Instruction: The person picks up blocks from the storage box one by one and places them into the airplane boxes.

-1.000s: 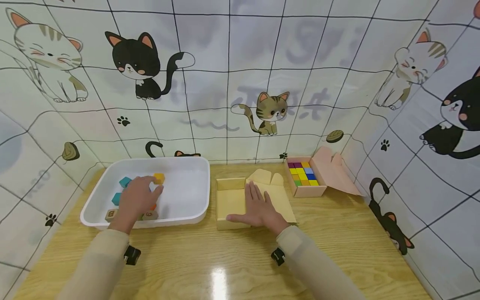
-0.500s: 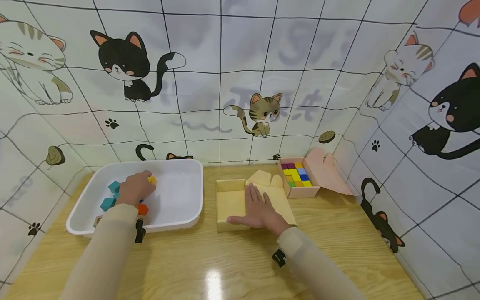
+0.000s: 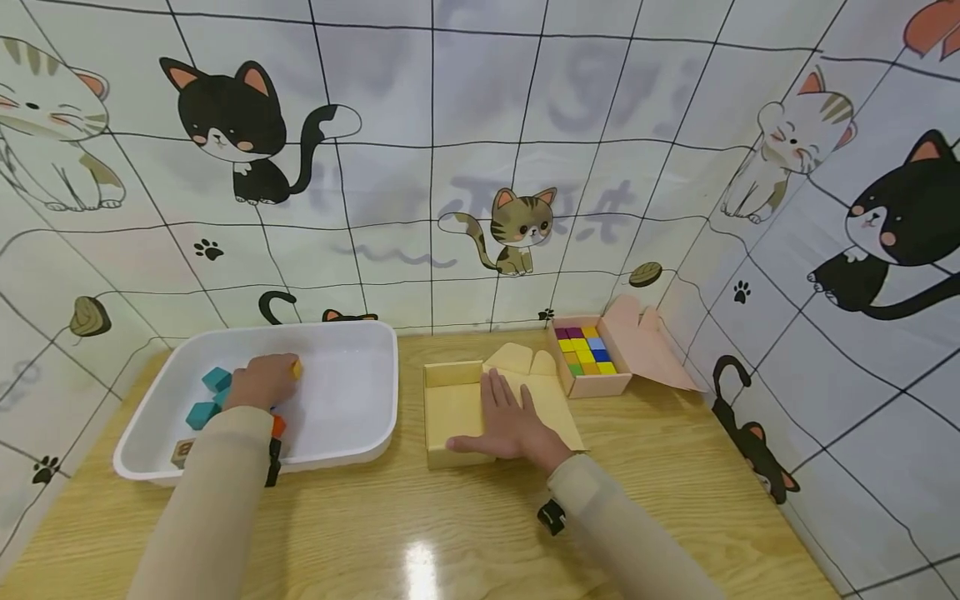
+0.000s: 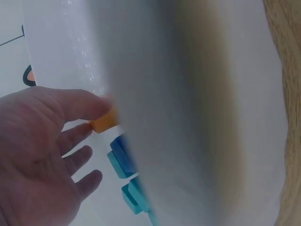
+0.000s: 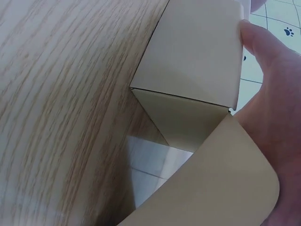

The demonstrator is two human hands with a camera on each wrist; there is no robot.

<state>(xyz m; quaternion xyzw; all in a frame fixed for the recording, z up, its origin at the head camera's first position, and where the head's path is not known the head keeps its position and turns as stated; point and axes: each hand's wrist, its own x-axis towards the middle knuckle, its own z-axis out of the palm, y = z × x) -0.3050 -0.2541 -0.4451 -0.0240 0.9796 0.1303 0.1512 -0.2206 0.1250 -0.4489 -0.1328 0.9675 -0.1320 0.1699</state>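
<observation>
In the head view my left hand (image 3: 261, 382) is inside the white tub (image 3: 352, 450). Its thumb and index finger pinch an orange block (image 4: 103, 124), as the left wrist view shows; the other fingers are half bent. Near it lie several teal blocks (image 3: 202, 414), a dark blue block (image 4: 123, 153), a red-orange block (image 3: 278, 426) and a wooden lettered block (image 3: 182, 452). With fingers spread, my right hand (image 3: 513, 423) rests on the open pale yellow box (image 3: 453, 392), its palm over the side where the lid (image 3: 558, 408) folds out. The thumb touches the box's front wall (image 5: 188, 52).
A pink box (image 3: 600, 385) full of coloured blocks stands behind and right of the yellow box, its lid (image 3: 652, 350) folded out to the right. The wooden table (image 3: 360, 533) meets cat-printed walls (image 3: 397, 192) at the back and sides.
The left hand has closed on the orange block in the tub, and its wrist has turned. The head view has swung slightly to the right. The right hand stays on the yellow box.
</observation>
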